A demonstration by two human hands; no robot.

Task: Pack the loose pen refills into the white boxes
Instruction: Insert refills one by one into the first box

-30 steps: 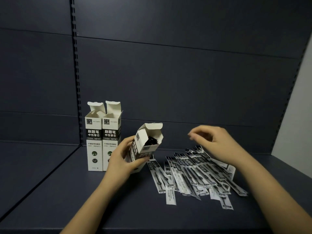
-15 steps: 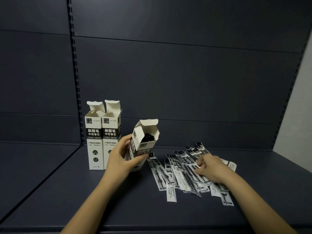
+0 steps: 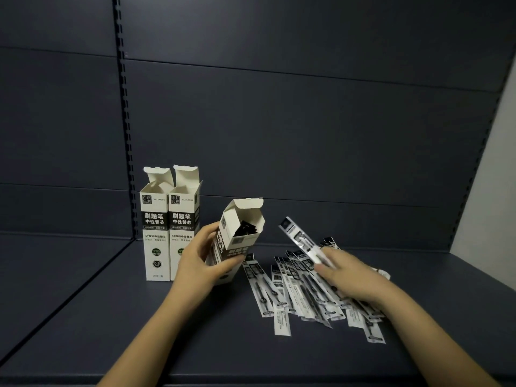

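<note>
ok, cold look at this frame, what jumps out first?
The tilted white box at centre, top flap open with dark refills inside, gripped by the left hand. Right of it, the right hand lifts one wrapped refill off the scattered refill pile. Two open boxes stand upright at back left.

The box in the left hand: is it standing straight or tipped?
Tipped. The box leans right toward the refill pile, top flap open, gripped by the left hand.
</note>
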